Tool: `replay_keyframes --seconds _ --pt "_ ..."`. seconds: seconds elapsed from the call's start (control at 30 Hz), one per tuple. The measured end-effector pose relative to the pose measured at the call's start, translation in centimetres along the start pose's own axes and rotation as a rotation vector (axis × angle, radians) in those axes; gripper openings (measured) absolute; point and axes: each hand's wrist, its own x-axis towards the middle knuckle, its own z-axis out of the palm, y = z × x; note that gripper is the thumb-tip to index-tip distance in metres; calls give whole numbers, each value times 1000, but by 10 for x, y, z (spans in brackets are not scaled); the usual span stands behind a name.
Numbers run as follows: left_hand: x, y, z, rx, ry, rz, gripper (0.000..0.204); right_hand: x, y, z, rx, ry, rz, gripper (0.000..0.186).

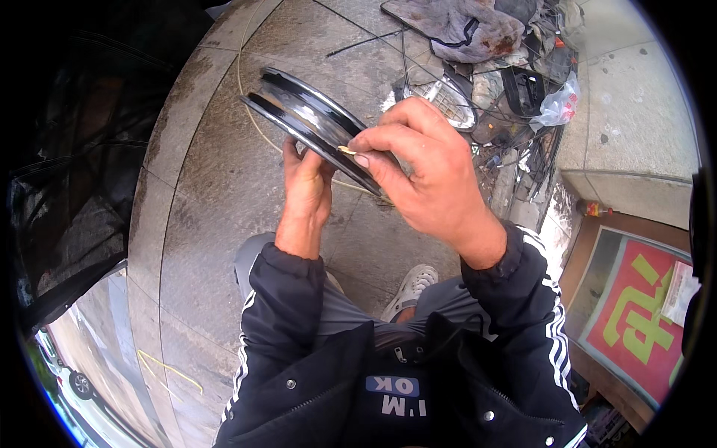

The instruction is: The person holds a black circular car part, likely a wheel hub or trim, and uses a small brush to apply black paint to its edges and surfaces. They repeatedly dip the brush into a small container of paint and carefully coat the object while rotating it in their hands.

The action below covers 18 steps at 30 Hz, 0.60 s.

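A glossy black wheel rim [314,119] is held tilted in front of me, seen nearly edge-on with a channel between its two lips. From below, my left hand [305,183] grips it, thumb and fingers partly hidden behind the lower lip. My right hand [429,160] is closed in a pinch at the rim's right part. Between its thumb and forefinger is a small pale yellow piece [346,150], lying against the lower lip. It is too small to name.
Stained grey paving [216,216] lies around me. At the upper right are a dirty grey cloth [478,30], a heap of cables and scrap, and a white plastic bag [559,103]. A red sign panel [627,313] stands at the right, with a small bottle [595,209] above it.
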Motion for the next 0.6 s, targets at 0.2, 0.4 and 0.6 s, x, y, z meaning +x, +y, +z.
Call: replay_keyframes --seconds 0.2,0.4,0.6 --pt "-5 3 -2 -56 -10 -37 67 -3 6 11 -196 -59 -261 14" --pt "-6 6 -13 -87 6 -84 63 0 -5 -8 -240 -150 -286 19" --pt "-12 10 -1 -26 5 -83 64 58 -12 10 -284 -202 -453 12"
